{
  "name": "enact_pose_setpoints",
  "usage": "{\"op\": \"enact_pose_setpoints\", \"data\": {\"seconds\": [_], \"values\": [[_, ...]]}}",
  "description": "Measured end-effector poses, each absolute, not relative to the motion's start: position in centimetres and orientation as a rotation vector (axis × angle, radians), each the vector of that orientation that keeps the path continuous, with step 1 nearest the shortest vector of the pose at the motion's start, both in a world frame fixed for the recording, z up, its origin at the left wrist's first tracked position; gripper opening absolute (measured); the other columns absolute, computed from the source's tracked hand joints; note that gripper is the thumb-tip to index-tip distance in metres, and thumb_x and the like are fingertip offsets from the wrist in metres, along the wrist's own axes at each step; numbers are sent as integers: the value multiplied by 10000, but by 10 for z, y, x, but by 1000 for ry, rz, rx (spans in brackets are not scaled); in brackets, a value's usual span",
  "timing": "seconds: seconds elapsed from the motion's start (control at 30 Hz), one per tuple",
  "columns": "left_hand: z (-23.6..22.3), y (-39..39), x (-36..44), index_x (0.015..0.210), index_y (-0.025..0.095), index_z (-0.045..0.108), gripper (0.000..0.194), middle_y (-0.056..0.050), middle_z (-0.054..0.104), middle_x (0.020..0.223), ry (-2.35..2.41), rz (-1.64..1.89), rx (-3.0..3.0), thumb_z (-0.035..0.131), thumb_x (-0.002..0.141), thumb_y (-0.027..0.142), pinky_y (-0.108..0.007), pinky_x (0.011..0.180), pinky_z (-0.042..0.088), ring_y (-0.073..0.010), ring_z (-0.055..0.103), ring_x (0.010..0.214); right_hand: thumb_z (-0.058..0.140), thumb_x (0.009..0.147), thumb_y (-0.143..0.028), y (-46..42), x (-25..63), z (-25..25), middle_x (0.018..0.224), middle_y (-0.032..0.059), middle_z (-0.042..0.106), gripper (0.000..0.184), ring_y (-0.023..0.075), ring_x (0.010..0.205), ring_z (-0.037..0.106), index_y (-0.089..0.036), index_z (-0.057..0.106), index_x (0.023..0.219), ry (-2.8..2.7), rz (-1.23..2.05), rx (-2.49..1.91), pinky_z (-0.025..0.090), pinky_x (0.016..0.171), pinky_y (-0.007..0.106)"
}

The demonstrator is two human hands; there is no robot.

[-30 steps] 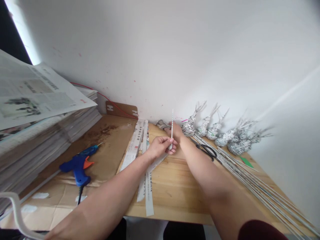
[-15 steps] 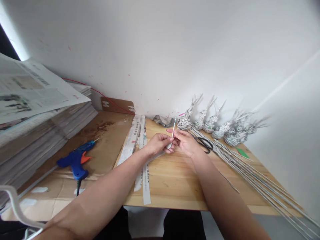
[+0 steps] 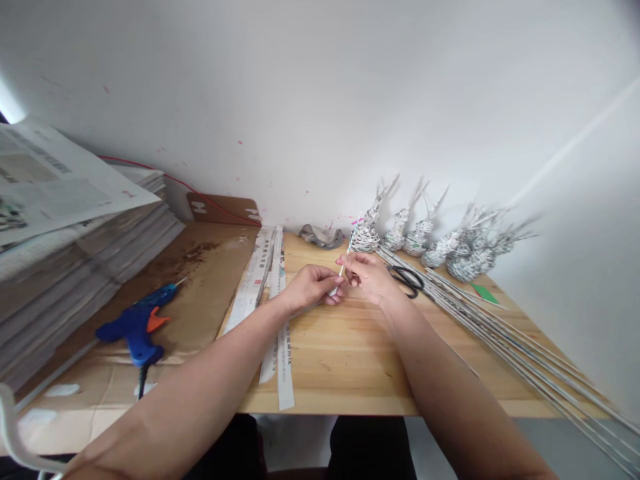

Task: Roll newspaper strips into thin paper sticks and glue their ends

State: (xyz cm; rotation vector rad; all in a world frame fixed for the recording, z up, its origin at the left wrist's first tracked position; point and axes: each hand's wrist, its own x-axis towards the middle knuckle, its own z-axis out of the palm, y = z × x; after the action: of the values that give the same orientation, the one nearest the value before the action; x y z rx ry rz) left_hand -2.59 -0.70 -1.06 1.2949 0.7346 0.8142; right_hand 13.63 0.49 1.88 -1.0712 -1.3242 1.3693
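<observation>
A thin newspaper tube [image 3: 341, 271] stands slanted between my two hands over the wooden table, its upper end pointing at the wall. My left hand [image 3: 313, 288] is closed, pinching the tube's flat, white lower end between thumb and fingers. Higher up, my right hand [image 3: 369, 275] is closed too, its fingertips on the tube's shaft. Long newspaper strips [image 3: 285, 363] lie on the table to the left of my hands, partly under my left forearm. Black-handled scissors [image 3: 411, 280] rest just right of my right hand.
Several woven paper shapes [image 3: 367, 237] line the wall, with a grey crumpled piece [image 3: 321, 236] beside them. Long paper rods [image 3: 493, 340] cross the right side and overhang the edge. On cardboard [image 3: 200, 313] at left lies a blue glue gun [image 3: 135, 327], near stacked newspapers [image 3: 110, 267].
My right hand has shifted up along the tube, leaving a wider gap between my hands. The view has turned slightly to the right.
</observation>
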Motion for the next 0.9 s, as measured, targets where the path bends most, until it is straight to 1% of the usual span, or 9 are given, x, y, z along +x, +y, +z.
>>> {"op": "enact_pose_setpoints", "data": {"seconds": [0.07, 0.1, 0.2, 0.27, 0.43, 0.57, 0.63, 0.77, 0.9], "values": [[-10, -7, -26, 829, 79, 662, 401, -109, 666, 777, 734, 813, 1300, 671, 730, 468, -256, 603, 528, -143, 640, 649, 715, 671, -451, 4, 138, 20, 583, -12, 560, 304, 69, 480, 440, -160, 674, 747, -1370, 1397, -1056, 293, 438, 215], [-10, -7, -26, 830, 80, 663, 400, -110, 666, 780, 735, 811, 1308, 668, 733, 468, -257, 605, 528, -144, 640, 652, 722, 663, -445, 4, 138, 20, 593, -11, 562, 301, 69, 485, 439, -160, 672, 747, -1370, 1392, -1053, 291, 436, 213], [-10, -7, -26, 810, 78, 664, 399, -111, 666, 772, 742, 796, 1350, 660, 738, 471, -259, 599, 529, -148, 641, 653, 768, 607, -425, 5, 138, 21, 535, -33, 500, 310, 61, 457, 397, -162, 604, 624, -1293, 1328, -1079, 247, 402, 207], [-11, -6, -26, 794, 79, 662, 399, -111, 665, 766, 744, 796, 1365, 654, 741, 474, -255, 593, 527, -148, 640, 650, 773, 598, -430, 5, 138, 21, 525, -35, 480, 333, 63, 460, 394, -164, 573, 594, -1264, 1316, -1087, 240, 393, 203], [-11, -6, -26, 816, 85, 657, 398, -107, 665, 769, 737, 819, 1308, 666, 731, 473, -246, 590, 523, -147, 639, 651, 718, 665, -458, 5, 140, 22, 622, -1, 555, 330, 68, 499, 426, -155, 665, 783, -1418, 1402, -1034, 286, 411, 202], [-10, -7, -27, 811, 79, 665, 400, -112, 669, 767, 751, 808, 1391, 650, 745, 474, -260, 601, 531, -144, 635, 636, 769, 606, -430, 5, 140, 21, 541, -27, 488, 332, 63, 469, 396, -156, 583, 621, -1311, 1304, -1104, 238, 384, 198], [-10, -7, -27, 802, 82, 668, 400, -108, 670, 758, 756, 812, 1423, 636, 756, 478, -264, 603, 533, -139, 630, 621, 766, 614, -431, 5, 139, 21, 537, -32, 483, 335, 59, 463, 391, -158, 572, 622, -1295, 1305, -1100, 229, 385, 198], [-10, -7, -27, 840, 92, 674, 399, -102, 672, 775, 729, 827, 1385, 637, 753, 479, -267, 613, 533, -148, 640, 657, 726, 665, -446, 3, 140, 23, 595, -16, 538, 312, 58, 472, 406, -154, 623, 703, -1443, 1398, -1041, 252, 407, 208], [-9, -8, -26, 827, 88, 680, 393, -106, 675, 781, 750, 821, 1378, 666, 728, 468, -275, 618, 539, -144, 637, 645, 761, 617, -443, 5, 140, 21, 518, -43, 473, 356, 53, 436, 368, -162, 543, 596, -1357, 1294, -1095, 226, 391, 210]]}}
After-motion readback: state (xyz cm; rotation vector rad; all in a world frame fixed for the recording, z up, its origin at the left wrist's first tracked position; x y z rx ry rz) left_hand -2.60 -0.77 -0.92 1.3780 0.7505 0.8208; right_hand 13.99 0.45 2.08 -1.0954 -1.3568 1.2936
